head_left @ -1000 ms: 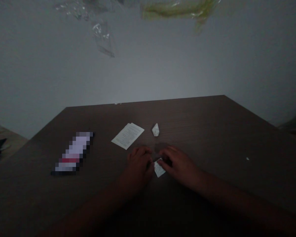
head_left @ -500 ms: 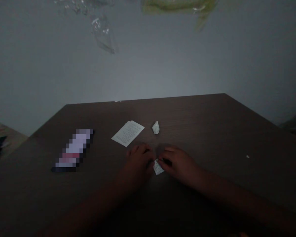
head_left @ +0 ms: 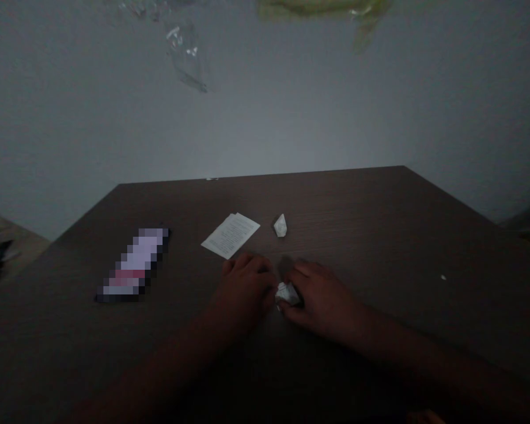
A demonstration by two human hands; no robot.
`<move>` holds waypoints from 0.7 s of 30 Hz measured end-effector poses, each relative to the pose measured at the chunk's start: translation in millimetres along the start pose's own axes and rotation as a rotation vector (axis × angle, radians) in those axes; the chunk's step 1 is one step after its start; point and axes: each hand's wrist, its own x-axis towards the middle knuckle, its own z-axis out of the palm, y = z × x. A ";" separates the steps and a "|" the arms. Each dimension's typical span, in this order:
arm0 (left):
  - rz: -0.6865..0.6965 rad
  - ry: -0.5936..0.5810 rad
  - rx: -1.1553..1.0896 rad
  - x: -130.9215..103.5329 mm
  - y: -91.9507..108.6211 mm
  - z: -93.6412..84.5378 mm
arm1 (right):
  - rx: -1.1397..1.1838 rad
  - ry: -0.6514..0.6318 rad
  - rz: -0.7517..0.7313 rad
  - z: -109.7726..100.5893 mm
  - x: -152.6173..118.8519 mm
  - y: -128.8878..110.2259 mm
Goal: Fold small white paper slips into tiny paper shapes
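Note:
A small folded piece of printed paper [head_left: 286,294] stands between my two hands, low over the brown table [head_left: 357,218]. My right hand [head_left: 322,294] pinches it from the right, its thumb on the near side and its fingers on the far side. From the left, my left hand [head_left: 247,285] has curled fingers that meet the paper's left edge; its thumb is mostly hidden. Beyond my hands lies another small folded paper piece [head_left: 280,226], pointed at the top. To its left rests a short stack of printed paper sheets [head_left: 231,235].
A phone [head_left: 135,265] with a blurred-out screen lies on the left of the table. One tiny white scrap [head_left: 443,277] is at the right. Behind the table rises a pale wall [head_left: 265,118], with a clear plastic bag [head_left: 188,59] and something yellow [head_left: 322,9] high up.
The paper between my hands lay flatter before; now it is raised and bulkier in my right fingers. My left hand has shifted slightly. The other things keep their places on the table.

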 end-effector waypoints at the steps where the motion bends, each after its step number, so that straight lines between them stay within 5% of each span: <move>1: 0.002 0.011 0.004 -0.8 1.2 -0.7 | -0.003 0.000 0.000 1.3 -0.5 -0.4; 13: 0.006 -0.036 0.037 -2.6 8.2 -6.9 | 0.039 -0.063 -0.012 -7.7 -1.4 -1.4; 21: 0.053 -0.053 0.038 -6.7 6.4 -4.8 | 0.200 -0.015 -0.096 -12.2 11.5 23.6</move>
